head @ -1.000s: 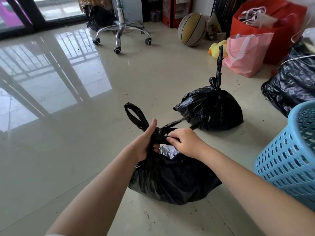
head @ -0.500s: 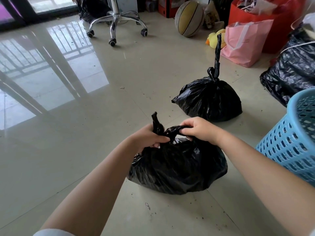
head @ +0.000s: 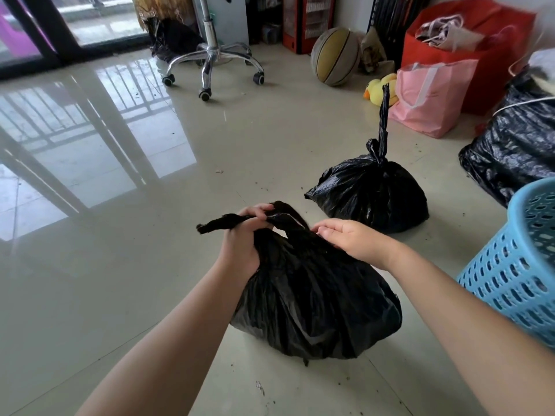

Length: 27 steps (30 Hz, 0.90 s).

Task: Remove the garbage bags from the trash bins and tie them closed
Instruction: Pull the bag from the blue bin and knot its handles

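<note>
A full black garbage bag [head: 315, 304] sits on the tiled floor right in front of me. My left hand [head: 244, 238] grips one twisted handle of it, whose end sticks out to the left. My right hand [head: 351, 238] lies on the bag's top at the other handle, fingers curled onto the plastic. Behind it, to the right, a second black garbage bag [head: 372, 193] stands knotted, with its tied tail pointing straight up. A blue perforated trash bin [head: 516, 265] stands at the right edge, close to my right forearm.
A large black sack [head: 516, 151] lies at the far right. Beyond it stand a pink bag [head: 432, 97], a red bag [head: 468, 55], a yellow toy duck [head: 378, 88] and a ball [head: 335, 57]. A chair base on castors [head: 210, 64] is at the back. Crumbs dot the floor.
My left hand has pulled its handle out to the left and my right hand has shifted right along the bag's top, drawing the handles apart. The view has tilted up a little.
</note>
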{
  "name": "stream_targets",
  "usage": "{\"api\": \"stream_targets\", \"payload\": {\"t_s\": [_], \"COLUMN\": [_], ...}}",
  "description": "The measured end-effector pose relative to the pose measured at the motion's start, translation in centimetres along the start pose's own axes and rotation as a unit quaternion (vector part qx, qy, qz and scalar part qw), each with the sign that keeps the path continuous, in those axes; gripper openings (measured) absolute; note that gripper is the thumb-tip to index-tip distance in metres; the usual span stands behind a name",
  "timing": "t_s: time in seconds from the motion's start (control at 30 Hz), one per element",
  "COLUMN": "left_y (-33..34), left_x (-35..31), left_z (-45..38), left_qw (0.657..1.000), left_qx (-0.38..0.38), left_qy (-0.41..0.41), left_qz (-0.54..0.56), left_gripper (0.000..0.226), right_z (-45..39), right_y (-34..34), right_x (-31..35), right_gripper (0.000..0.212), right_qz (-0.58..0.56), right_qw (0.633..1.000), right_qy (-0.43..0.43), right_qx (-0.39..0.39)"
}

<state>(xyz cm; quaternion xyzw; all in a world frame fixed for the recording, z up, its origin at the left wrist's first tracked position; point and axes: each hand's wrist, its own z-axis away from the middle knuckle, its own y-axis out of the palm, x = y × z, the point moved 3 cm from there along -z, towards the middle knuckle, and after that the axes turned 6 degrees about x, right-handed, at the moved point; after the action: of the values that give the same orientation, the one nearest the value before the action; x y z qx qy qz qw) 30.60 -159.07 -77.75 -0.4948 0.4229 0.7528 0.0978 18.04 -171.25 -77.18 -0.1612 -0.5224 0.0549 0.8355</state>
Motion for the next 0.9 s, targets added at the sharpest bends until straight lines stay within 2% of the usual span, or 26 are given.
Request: {"api": "stream_targets", "payload": {"t_s": [0.07, 0.13, 0.23, 0.3, 0.37, 0.47, 0.53, 0.6, 0.67, 0.7, 0.8, 0.87, 0.9], "left_y": [0.0, 0.3, 0.7, 0.9, 1.2, 1.7, 2.0, 2.3, 2.4, 2.5, 1.9, 0.9, 0.3], "left_x": [-0.2, -0.3, -0.2, 0.3, 0.8, 1.6, 2.0, 2.1, 1.7, 1.3, -0.5, -1.4, -1.5], "left_z": [0.1, 0.2, 0.5, 0.8, 1.0, 1.3, 1.6, 1.9, 1.7, 1.4, 0.1, -0.2, -0.1], "left_qw": [0.999, 0.997, 0.997, 0.994, 0.988, 0.975, 0.963, 0.959, 0.972, 0.981, 0.984, 0.974, 0.981], "left_qx": [0.015, 0.028, 0.034, 0.042, 0.066, 0.120, 0.168, 0.209, 0.187, 0.153, 0.031, 0.010, 0.016], "left_qy": [-0.004, -0.022, -0.070, -0.099, -0.124, -0.159, -0.179, -0.180, -0.138, -0.106, -0.020, -0.017, -0.033], "left_qz": [0.047, 0.065, 0.020, -0.018, -0.057, -0.100, -0.108, -0.062, 0.019, 0.055, 0.175, 0.227, 0.192], "left_gripper": [0.064, 0.064, 0.062, 0.061, 0.061, 0.060, 0.062, 0.066, 0.075, 0.077, 0.076, 0.076, 0.075], "right_z": [0.0, -0.1, -0.1, -0.1, -0.3, -0.5, -0.7, -0.6, -0.6, -0.5, -0.3, 0.1, 0.4], "right_y": [-0.2, -0.3, -0.7, -1.1, -1.3, -0.5, -0.1, -0.4, -0.9, -1.1, -1.9, -3.0, -3.7], "right_x": [-0.4, -0.6, -0.6, -0.5, -0.6, -0.3, 0.3, 0.8, 1.1, 1.4, 1.5, 0.8, 0.2], "right_gripper": [0.029, 0.030, 0.028, 0.035, 0.037, 0.018, 0.019, 0.031, 0.036, 0.036, 0.036, 0.035, 0.035], "right_qz": [0.030, 0.010, -0.097, -0.200, -0.275, -0.328, -0.429, -0.566, -0.658, -0.670, -0.639, -0.598, -0.569], "right_qw": [0.999, 0.999, 0.992, 0.973, 0.955, 0.942, 0.900, 0.816, 0.738, 0.726, 0.753, 0.780, 0.798], "right_qy": [0.019, 0.023, -0.005, -0.025, -0.026, -0.003, -0.008, -0.033, -0.069, -0.077, -0.063, -0.040, -0.021], "right_qx": [-0.010, -0.025, -0.086, -0.112, -0.109, -0.067, -0.080, -0.113, -0.134, -0.135, -0.147, -0.178, -0.196]}}
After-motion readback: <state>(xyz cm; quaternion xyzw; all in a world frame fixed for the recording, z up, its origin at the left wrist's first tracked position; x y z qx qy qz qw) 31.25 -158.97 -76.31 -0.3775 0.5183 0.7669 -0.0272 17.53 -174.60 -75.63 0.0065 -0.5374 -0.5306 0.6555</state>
